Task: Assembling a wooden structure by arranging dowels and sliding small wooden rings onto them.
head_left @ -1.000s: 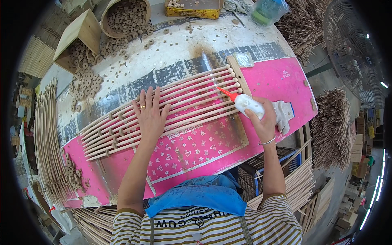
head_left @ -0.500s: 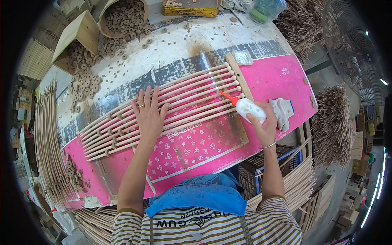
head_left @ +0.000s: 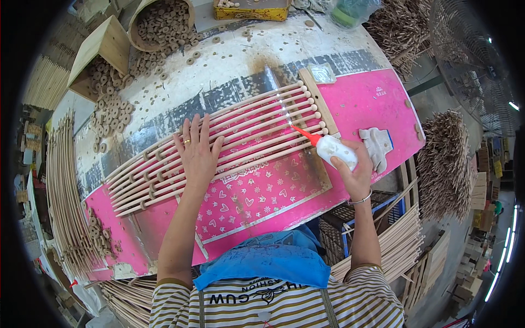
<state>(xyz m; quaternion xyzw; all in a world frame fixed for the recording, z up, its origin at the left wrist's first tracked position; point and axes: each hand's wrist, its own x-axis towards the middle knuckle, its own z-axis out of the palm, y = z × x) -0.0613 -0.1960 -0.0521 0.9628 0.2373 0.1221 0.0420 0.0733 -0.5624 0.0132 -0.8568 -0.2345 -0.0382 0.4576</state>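
Note:
A row of slim wooden rods (head_left: 257,124) with round knobs at their right ends lies across the pink board. Fingers spread, my left hand (head_left: 199,153) rests flat on top of the rods near their middle. My right hand (head_left: 358,174) grips a white squeeze bottle (head_left: 336,152) with a long red nozzle. The nozzle's tip is at one rod, close to the knobbed ends. White dots of glue (head_left: 283,107) sit in a line across the rods above the tip. Small wooden rings (head_left: 151,187) are threaded on the rods left of my left hand.
A wooden bar (head_left: 319,102) stands against the knobs. A crumpled glove (head_left: 375,146) lies right of my right hand. Loose wooden rings (head_left: 114,113) spill from a wooden box (head_left: 104,46) and a round tub (head_left: 133,33). Rod bundles (head_left: 445,164) and a fan (head_left: 465,65) stand at right.
The bottle's nozzle has moved slightly down and toward me across the rods, and more white dots show behind it. My left hand has stayed almost in place.

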